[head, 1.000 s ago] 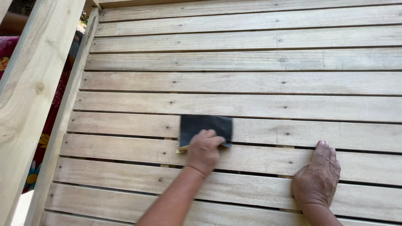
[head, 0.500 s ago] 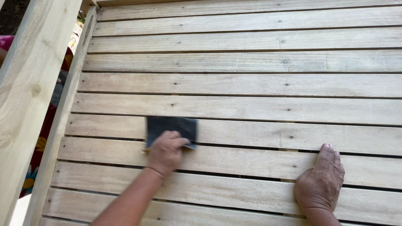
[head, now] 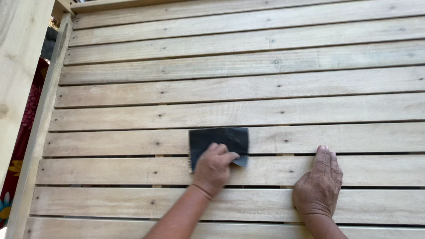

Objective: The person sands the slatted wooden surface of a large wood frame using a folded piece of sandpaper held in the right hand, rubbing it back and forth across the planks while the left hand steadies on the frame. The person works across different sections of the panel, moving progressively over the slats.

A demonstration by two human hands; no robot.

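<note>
A dark grey sheet of sandpaper (head: 220,139) lies flat against a panel of horizontal pale wooden slats (head: 248,84). My left hand (head: 213,170) presses on the sheet's lower part, fingers curled over it, with the forearm coming up from the bottom left. My right hand (head: 319,185) rests flat on the slats to the right of the sandpaper, fingers together and pointing up, holding nothing. The two hands are about a hand's width apart.
A thick wooden post (head: 20,66) stands at the left, beside the panel's side rail (head: 42,132). Red flowered cloth (head: 20,146) shows in the gap between them. Narrow dark gaps run between the slats.
My left hand slid the sandpaper left along the slat, then back right to about where it began. My right hand has stayed flat on the slats.
</note>
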